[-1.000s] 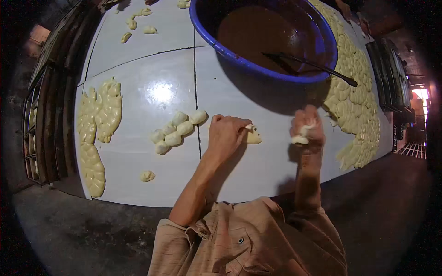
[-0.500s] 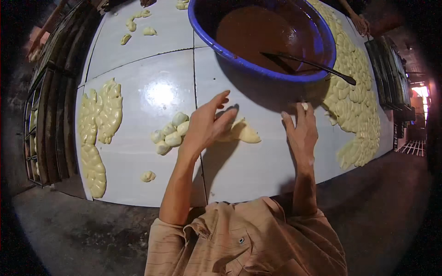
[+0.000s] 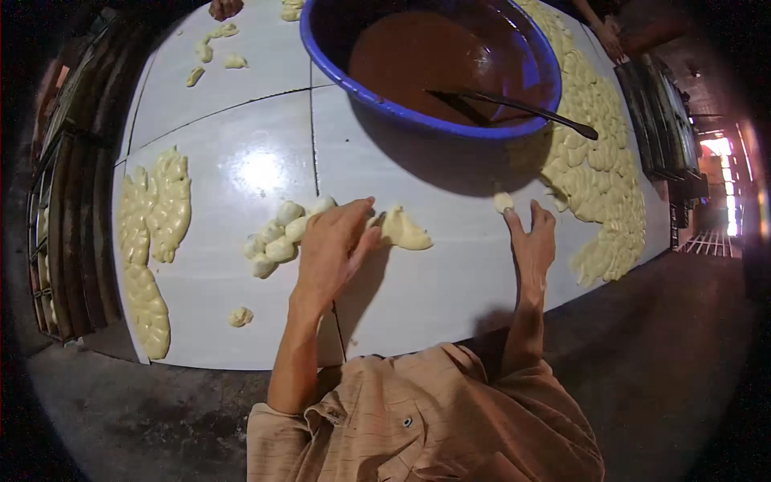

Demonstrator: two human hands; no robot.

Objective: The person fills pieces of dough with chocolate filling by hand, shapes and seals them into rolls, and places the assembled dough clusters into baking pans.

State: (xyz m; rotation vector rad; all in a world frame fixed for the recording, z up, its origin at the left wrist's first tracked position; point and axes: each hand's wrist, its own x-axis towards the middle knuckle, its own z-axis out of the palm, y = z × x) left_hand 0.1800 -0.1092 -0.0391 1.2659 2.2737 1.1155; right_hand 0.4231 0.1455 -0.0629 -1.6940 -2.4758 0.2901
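My left hand is over the table beside a cluster of pale dough balls, thumb and forefinger apart. Its other fingers are partly hidden next to the balls. Just right of it lies a soft, pointed lump of cream-coloured dough, its left end behind the hand. My right hand is further right, below the blue tub, with thumb and forefinger spread. At its thumb tip is a small piece of dough; whether it sticks to the thumb or lies on the table I cannot tell.
A blue tub of brown liquid stands at the back, a dark stick leaning over its rim. Flattened dough sheets lie left, more dough right. One small lump sits near. Racks flank the white table; other people's hands show at the far edge.
My left hand has lowered toward the dough balls, its fingers less outstretched. My right hand's fingers have shifted, and a small dough piece now shows at the thumb. The whole view has shifted slightly.
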